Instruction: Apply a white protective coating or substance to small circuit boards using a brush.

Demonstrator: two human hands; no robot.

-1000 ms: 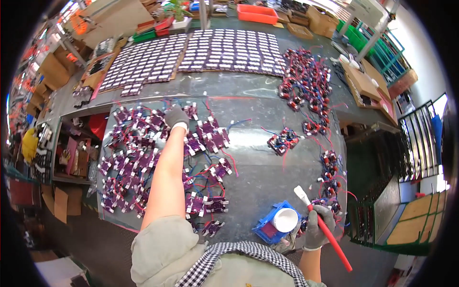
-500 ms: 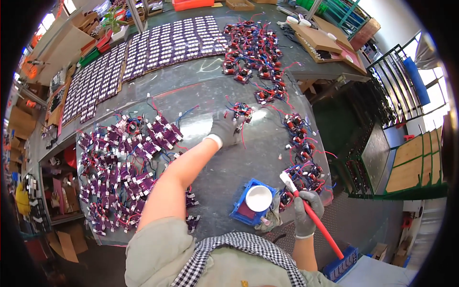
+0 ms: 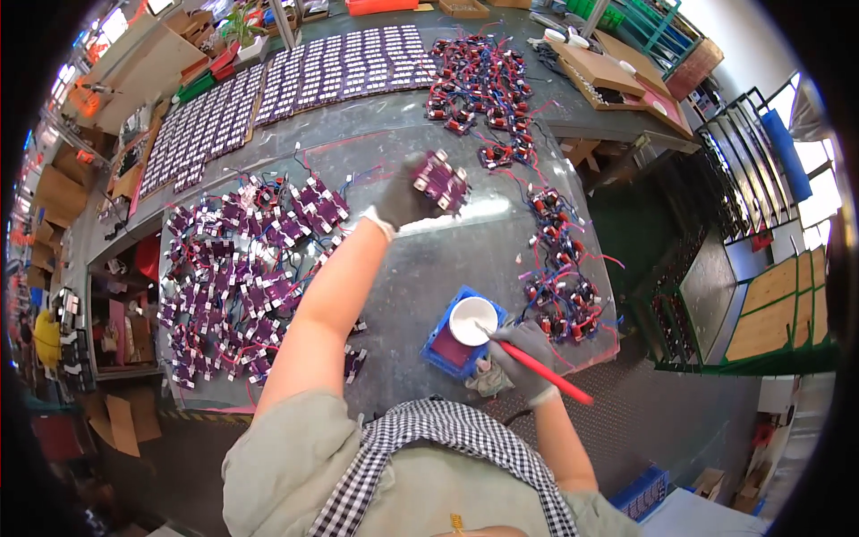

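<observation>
My left hand [image 3: 400, 195], in a grey glove, grips a purple circuit board [image 3: 442, 183] with white connectors at its corners. It is raised over the middle of the metal table [image 3: 394, 295], its flat side facing up. In my gloved right hand [image 3: 526, 356] is a brush with a red handle [image 3: 550, 373]. The brush's head dips into a white cup [image 3: 455, 329], where its tip is hard to see. Below the cup sits a blue plastic crate [image 3: 431, 354]. A crumpled grey cloth [image 3: 489, 379] lies beside the crate, close to my right wrist.
A heap of purple boards with wires [image 3: 237, 286] covers the table's left side. Red-and-blue wired boards [image 3: 559, 259] line the right edge, with more [image 3: 474, 85] at the back. Rows of boards [image 3: 340, 67] lie at the far left. A metal rack [image 3: 752, 170] stands to the right.
My left hand has turned the board over, so its flat purple side shows instead of the wired parts. My right hand has moved left, bringing the brush head into the white cup.
</observation>
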